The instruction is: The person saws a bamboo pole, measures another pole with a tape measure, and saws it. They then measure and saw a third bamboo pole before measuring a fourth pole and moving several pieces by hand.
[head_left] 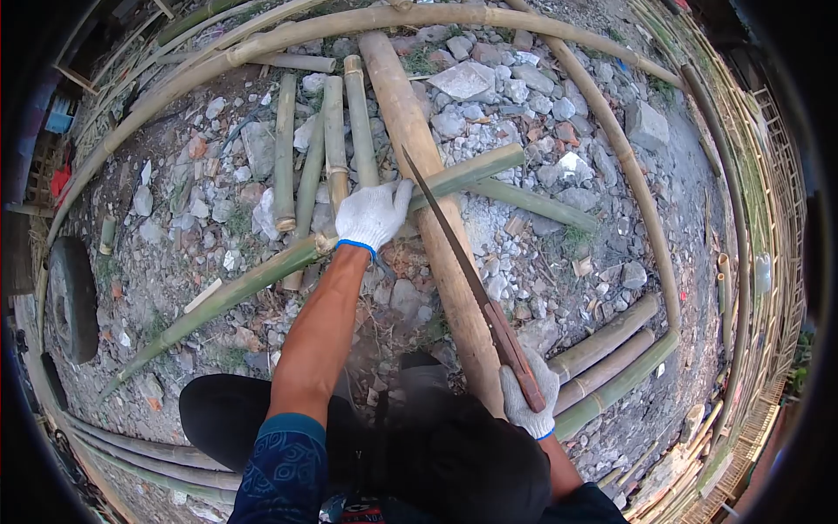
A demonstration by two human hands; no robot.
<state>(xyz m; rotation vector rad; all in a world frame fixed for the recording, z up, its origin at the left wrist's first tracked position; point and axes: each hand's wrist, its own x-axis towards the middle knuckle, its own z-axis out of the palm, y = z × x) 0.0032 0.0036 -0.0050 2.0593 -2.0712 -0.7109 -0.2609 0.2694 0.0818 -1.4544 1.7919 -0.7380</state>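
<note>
My left hand [374,215], in a white knitted glove with a blue cuff, is closed around a green bamboo pole [262,272]. That pole slants from the lower left across a thick wooden log [450,262], and its end sticks out to the right. In my right hand [534,391], also gloved, is the wooden handle of a handsaw [471,272]. Its long dark blade points up and away, lying across the bamboo just right of my left hand, over the log.
Several cut bamboo pieces [285,153] lie beyond my left hand, on rubble ground. More bamboo lengths [607,336] rest at the right. A tire [73,299] sits far left, a concrete block [647,125] at upper right. A long bent pole [489,16] arches across the back.
</note>
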